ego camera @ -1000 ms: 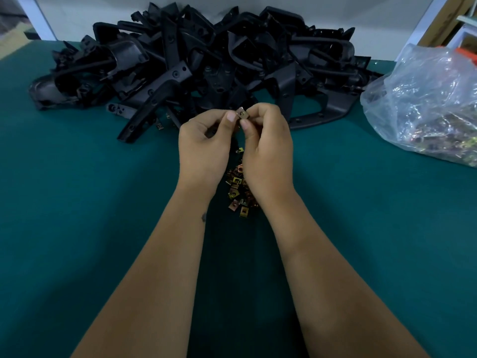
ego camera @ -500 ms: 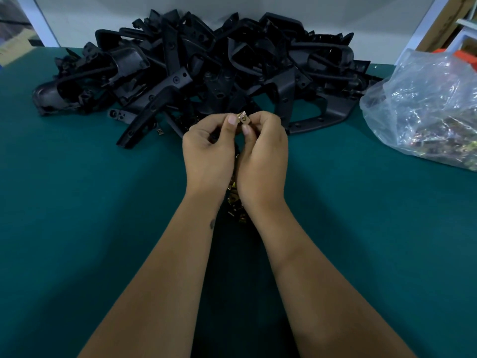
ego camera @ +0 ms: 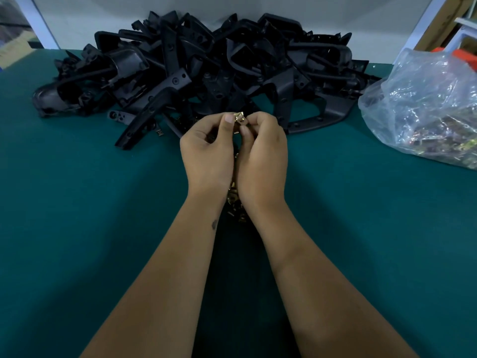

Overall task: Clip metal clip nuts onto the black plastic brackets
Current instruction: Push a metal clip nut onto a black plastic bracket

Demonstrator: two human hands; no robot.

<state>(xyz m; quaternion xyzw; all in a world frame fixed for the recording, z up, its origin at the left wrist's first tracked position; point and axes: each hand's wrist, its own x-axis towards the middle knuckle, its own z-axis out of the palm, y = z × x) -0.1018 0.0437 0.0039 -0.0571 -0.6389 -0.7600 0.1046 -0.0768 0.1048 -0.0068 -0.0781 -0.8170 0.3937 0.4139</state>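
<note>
Left hand (ego camera: pixel 207 153): fingers curled, grip pinched the clip nut (ego camera: pixel 238 119).
Right hand (ego camera: pixel 263 156): grip pinched the same nut.
Brackets (ego camera: pixel 196 71): heaped behind on the counter (ego camera: pixel 77 215).

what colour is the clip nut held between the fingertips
Brassy gold, seen in the head view: the clip nut pinched by the left hand and right hand.

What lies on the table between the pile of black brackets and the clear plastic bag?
Head view: only bare green table shows between the bracket pile and the plastic bag; nothing lies in that narrow gap.
</note>
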